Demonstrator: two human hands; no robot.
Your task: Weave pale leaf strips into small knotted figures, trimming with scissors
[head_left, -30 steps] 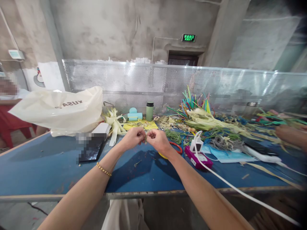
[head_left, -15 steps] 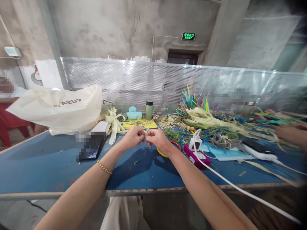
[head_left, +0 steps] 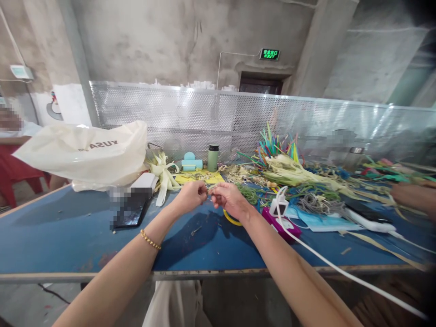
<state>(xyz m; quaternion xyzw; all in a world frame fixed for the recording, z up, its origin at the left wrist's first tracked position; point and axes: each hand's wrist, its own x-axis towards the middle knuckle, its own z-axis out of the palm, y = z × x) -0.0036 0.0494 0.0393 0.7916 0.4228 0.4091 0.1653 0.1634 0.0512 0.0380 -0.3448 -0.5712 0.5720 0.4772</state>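
Observation:
Over the blue table (head_left: 190, 254), my left hand (head_left: 192, 197) and my right hand (head_left: 230, 200) meet, fingertips nearly touching. Both are closed in a pinch. A tiny pale-green bit shows between them, too small to name. A gold bead bracelet (head_left: 150, 239) circles my left wrist. Under my right hand, a yellow ring-shaped thing (head_left: 231, 220) lies partly hidden. Just beyond my hands is a yellow sheet (head_left: 217, 175) with scraps on it, and pale husk strips (head_left: 164, 175) lie in a bunch to the left.
A white bag (head_left: 88, 154) and a dark phone (head_left: 134, 209) are on the left. Behind stands a green bottle (head_left: 213, 160). On the right are a purple power strip (head_left: 288, 229), a white cable (head_left: 327, 260), coiled grey cord (head_left: 316, 203), a blue mask (head_left: 327, 223) and another person's hand (head_left: 408, 193).
My right hand has shifted slightly right, its fingers loosening a little, so the gap to my left hand is wider. The view has shifted slightly.

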